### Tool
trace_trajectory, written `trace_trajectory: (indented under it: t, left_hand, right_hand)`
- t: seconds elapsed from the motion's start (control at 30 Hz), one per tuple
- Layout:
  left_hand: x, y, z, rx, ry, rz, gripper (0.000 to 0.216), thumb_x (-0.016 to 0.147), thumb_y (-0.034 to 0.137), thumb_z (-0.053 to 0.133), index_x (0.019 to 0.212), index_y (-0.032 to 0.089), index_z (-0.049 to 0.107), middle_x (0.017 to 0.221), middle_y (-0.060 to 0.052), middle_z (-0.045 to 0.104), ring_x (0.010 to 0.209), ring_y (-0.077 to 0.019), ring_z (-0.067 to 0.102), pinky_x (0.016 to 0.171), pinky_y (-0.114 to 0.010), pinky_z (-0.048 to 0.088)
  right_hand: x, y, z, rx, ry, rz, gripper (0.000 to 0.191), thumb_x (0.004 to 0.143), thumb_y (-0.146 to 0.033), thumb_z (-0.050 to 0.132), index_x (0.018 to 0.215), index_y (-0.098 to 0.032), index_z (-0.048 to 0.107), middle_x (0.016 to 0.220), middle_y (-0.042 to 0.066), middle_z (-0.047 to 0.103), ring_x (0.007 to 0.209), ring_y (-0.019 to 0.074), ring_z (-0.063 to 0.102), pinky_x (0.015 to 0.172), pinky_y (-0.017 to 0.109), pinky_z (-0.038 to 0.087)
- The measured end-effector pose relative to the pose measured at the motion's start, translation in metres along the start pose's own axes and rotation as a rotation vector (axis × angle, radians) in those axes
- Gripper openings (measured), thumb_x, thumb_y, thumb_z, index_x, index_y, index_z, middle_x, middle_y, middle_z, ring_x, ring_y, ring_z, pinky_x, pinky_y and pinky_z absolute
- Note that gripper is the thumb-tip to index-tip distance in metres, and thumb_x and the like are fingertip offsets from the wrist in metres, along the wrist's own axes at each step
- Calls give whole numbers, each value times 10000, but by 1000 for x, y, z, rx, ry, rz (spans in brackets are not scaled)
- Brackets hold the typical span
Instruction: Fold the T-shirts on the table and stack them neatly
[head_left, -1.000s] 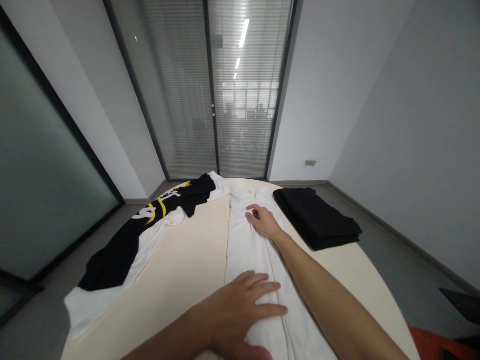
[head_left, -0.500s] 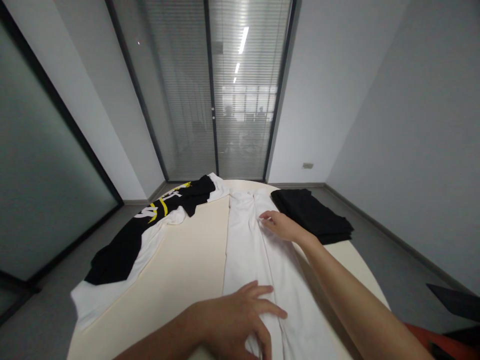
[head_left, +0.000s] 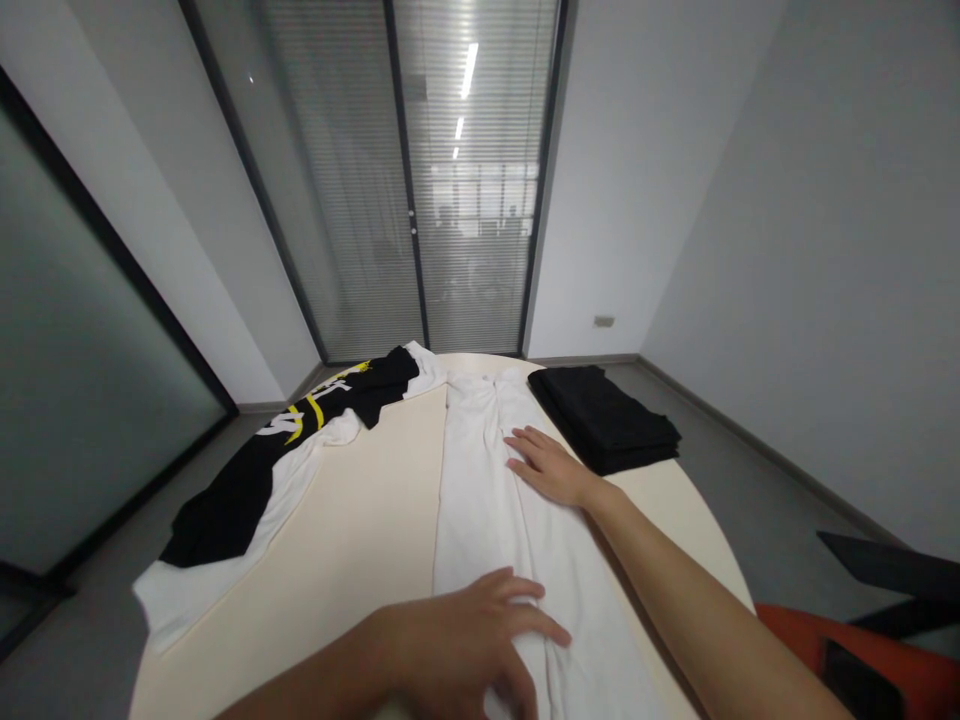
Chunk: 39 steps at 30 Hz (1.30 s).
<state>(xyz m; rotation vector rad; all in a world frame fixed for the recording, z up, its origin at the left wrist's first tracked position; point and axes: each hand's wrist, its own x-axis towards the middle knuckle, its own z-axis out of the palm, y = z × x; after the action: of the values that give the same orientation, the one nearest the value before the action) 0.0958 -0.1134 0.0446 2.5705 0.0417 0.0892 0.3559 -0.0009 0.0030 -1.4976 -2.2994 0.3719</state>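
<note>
White trousers (head_left: 480, 520), beneath left fingers (head_left: 536, 622) — loosely parted, released, beneath right fingers (head_left: 530, 444) — outspread.

We see matt, lightly creased cloth in the white trousers (head_left: 480, 490), matt black fabric in the folded stack (head_left: 607, 420), and a smooth tabletop (head_left: 375, 510).

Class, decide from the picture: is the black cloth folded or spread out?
Folded: the black cloth lies as a compact block, with stacked layers showing along its near edge, beside the long white garment.
</note>
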Motion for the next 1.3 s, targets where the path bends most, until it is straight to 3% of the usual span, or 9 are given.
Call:
trace_trajectory:
  t: [0.13,0.27,0.43,0.57,0.67,0.77,0.97,1.2,1.3]
  left_hand:
    - [0,8,-3,60,-31,36,70,758,165,773,790,225,759,1473,7,543,1462,-348,354,1200,-513,292]
    - [0,19,-4,171,38,37,116,885,181,680,781,199,728,1394,-34,603,1406,-308,447,1178,-446,346]
    - [4,23,-4,154,92,82,110,971,226,589,999,200,692,1385,-46,600,1300,-208,539,1142,-333,376]
    - [12,16,8,222,132,59,176,981,289,603,1146,259,656,1268,2,666,1025,-147,650,925,-290,479]
    - [18,9,23,380,173,90,130,1004,306,573,1082,274,672,1201,45,694,877,-118,643,734,-280,465]
    - [21,7,30,443,177,140,82,990,288,601,991,246,672,1127,84,710,821,-98,621,643,-272,432]
    - [22,14,21,445,204,140,101,1006,291,578,982,235,658,1074,91,720,814,-87,605,649,-260,429]
    - [20,15,16,436,191,194,93,1004,258,577,974,216,654,1043,89,726,769,-94,575,642,-259,436]
    - [19,11,19,437,175,187,94,991,265,595,940,213,655,1024,87,732,765,-103,573,632,-268,435]
  right_hand:
    - [0,1,-1,-26,-19,-11,612,1001,-564,391,1483,-203,495,1587,100,394,1498,298,280,1230,469,224]
    - [1,2,-1,-24,-17,-14,605,1004,-569,382,1480,-215,498,1581,93,404,1498,291,280,1230,462,222]
    - [0,2,0,-10,9,-34,585,1003,-551,409,1465,-210,518,1565,105,428,1488,299,301,1223,464,240]
    - [2,2,-2,-28,64,-75,472,1029,-436,399,1400,-214,587,1492,104,519,1426,283,401,1198,450,296]
    - [6,1,-3,-25,129,-145,374,1016,-239,413,1292,-257,666,1330,82,641,1277,246,535,1104,424,403]
    - [9,-3,-4,-75,143,-201,358,963,-118,479,1188,-260,718,1163,84,688,1107,228,598,983,386,456]
    - [11,-16,-10,-209,142,-142,240,960,-132,534,1033,-223,744,1000,72,709,956,211,618,888,343,429]
    - [14,-21,-11,-137,269,-87,213,994,-190,511,1057,-209,713,1058,68,715,1010,209,641,905,331,427]
    - [15,-19,-4,-112,235,-109,210,983,-185,525,1058,-211,719,1041,64,717,995,209,637,913,333,440]
